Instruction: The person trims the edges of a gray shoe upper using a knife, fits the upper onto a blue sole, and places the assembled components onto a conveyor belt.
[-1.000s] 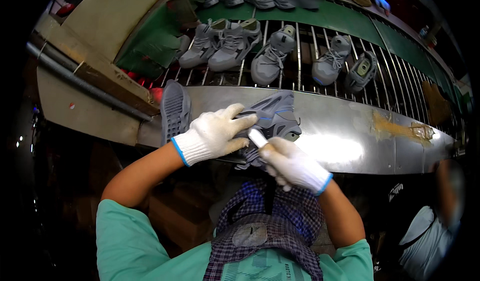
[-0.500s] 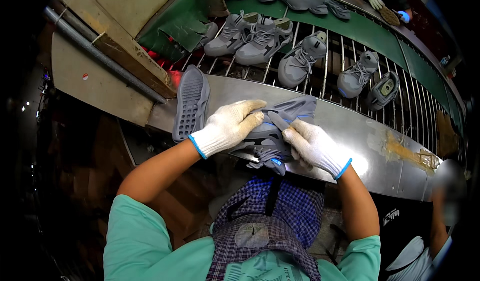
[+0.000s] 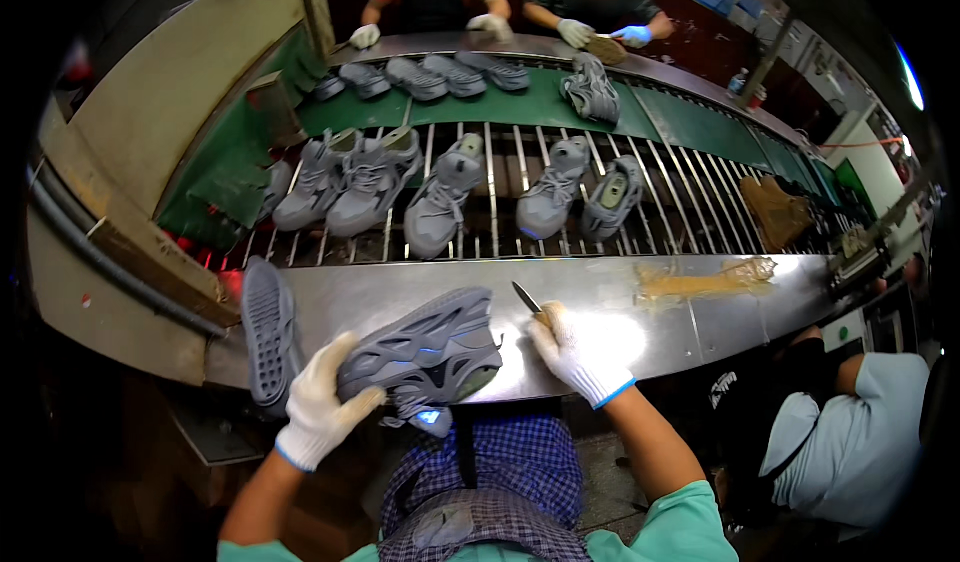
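A grey sneaker (image 3: 430,350) with blue accents lies on its side over the near edge of the metal ledge, laces toward me. My left hand (image 3: 322,404), in a white knit glove, is closed around its toe end. Right of the shoe, and apart from it, my gloved right hand (image 3: 578,354) grips a small knife (image 3: 526,298) whose pointed dark blade sticks out toward the far left. A loose grey sole (image 3: 266,327) stands left of the sneaker, its tread and square-celled face showing.
Beyond the metal ledge (image 3: 370,272) runs a roller conveyor (image 3: 505,197) carrying several grey sneakers (image 3: 445,197). Several soles (image 3: 415,79) lie on the green belt (image 3: 350,112) behind. Brown tape (image 3: 700,280) sticks to the ledge. Two gloved co-workers stand across; another person (image 3: 850,432) is at right.
My right hand with the knife has drawn away from the sneaker to the right. My left hand has moved to its toe end. The view has tilted up, showing more of the co-workers.
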Tool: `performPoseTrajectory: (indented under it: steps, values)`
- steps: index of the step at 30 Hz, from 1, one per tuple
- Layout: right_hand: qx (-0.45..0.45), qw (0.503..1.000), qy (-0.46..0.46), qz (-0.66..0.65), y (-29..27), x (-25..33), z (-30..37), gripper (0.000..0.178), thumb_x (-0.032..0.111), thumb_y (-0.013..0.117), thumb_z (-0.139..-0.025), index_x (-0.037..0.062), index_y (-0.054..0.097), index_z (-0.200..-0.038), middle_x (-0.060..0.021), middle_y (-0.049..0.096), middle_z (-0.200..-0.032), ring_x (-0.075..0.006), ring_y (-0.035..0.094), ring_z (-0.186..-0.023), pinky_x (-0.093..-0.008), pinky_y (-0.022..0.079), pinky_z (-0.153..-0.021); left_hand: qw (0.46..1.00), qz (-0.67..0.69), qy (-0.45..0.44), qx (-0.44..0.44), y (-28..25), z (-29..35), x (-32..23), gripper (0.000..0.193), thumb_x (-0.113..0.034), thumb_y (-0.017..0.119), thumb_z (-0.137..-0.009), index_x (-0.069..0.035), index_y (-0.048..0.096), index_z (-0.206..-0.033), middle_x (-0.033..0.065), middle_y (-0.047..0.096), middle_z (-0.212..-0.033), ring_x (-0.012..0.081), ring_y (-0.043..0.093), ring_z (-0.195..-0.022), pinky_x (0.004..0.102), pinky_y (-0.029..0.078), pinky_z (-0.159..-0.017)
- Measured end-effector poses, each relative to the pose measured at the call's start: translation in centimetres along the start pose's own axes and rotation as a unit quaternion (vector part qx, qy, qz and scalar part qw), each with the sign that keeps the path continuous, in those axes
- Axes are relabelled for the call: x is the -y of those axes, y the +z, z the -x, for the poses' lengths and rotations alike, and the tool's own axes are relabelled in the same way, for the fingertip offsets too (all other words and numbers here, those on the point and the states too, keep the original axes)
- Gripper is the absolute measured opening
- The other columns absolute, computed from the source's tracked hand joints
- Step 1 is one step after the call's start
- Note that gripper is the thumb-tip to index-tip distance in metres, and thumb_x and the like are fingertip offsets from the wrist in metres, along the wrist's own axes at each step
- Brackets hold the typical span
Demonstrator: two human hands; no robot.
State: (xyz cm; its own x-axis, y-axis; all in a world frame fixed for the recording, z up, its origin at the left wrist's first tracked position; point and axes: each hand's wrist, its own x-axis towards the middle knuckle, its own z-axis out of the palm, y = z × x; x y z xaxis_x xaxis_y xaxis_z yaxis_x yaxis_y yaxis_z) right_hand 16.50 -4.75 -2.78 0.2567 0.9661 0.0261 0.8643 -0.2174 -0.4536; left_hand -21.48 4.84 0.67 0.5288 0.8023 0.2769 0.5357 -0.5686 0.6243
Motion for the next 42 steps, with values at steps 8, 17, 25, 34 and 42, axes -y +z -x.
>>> performPoseTrajectory:
  steps: [8, 17, 25, 34, 42]
  values:
    - [-0.022, 0.991, -0.07, -0.115, -1.6, 1.3, -6.1, 0.061, 0.051, 0.069, -0.101, 0.0022, 0.066, -0.138, -0.0197, 0.069, -0.134, -0.0339, 0.069, -0.119, -0.0448, 0.056, -0.104, 0.967, 0.171, -0.181, 0.045, 1.7, 0.4, 5.4, 0.081, -0.011, 0.091, -0.073, 0.004, 0.054, -0.143, 0.0156, 0.071, -0.126, 0.0247, 0.068, -0.116, 0.0362, 0.053, -0.106]
    - [0.461, 0.365, 0.15, -0.795, 9.3, 4.7, 6.2, 0.065, 0.03, 0.058, -0.111, 0.0008, 0.034, -0.163, -0.0246, 0.061, -0.147, -0.0346, 0.071, -0.122, -0.0465, 0.061, -0.103, 0.855, 0.448, -0.261, -0.024, -0.4, 2.3, 8.1, 0.054, -0.021, 0.076, -0.093, 0.006, 0.061, -0.137, 0.011, 0.072, -0.121, 0.0187, 0.067, -0.11, 0.0342, 0.054, -0.101]
    - [0.048, 0.523, 0.212, -0.824, 2.2, -0.4, 13.1, 0.075, 0.046, 0.049, -0.099, -0.007, 0.046, -0.153, -0.031, 0.062, -0.14, -0.0439, 0.07, -0.116, -0.0555, 0.061, -0.1, 0.848, 0.477, -0.202, 0.107, 3.5, -5.5, -4.0, 0.068, -0.021, 0.068, -0.105, 0.003, 0.038, -0.161, 0.0197, 0.049, -0.157, 0.0274, 0.051, -0.143, 0.0434, 0.051, -0.114]
    - [-0.38, 0.781, 0.253, -0.426, -16.5, -23.2, -4.0, 0.067, 0.034, 0.066, -0.104, -0.0009, 0.045, -0.158, -0.0205, 0.056, -0.154, -0.0337, 0.058, -0.138, -0.0443, 0.046, -0.119, 0.993, 0.102, -0.047, -0.043, 7.3, -1.2, 3.6, 0.051, -0.016, 0.08, -0.085, 0.005, 0.065, -0.129, 0.0221, 0.07, -0.125, 0.0372, 0.072, -0.111, 0.0441, 0.06, -0.099]
    - [-0.279, 0.903, 0.283, -0.164, -1.5, -13.8, -16.5, 0.114, 0.056, 0.083, -0.085, -0.0003, 0.028, -0.168, -0.0322, 0.042, -0.164, -0.0456, 0.046, -0.15, -0.0479, 0.039, -0.123, 0.994, -0.049, 0.031, -0.095, 7.9, -1.6, 3.2, 0.034, -0.013, 0.082, -0.077, -0.001, 0.071, -0.107, 0.0188, 0.073, -0.109, 0.0394, 0.072, -0.1, 0.0474, 0.06, -0.085]
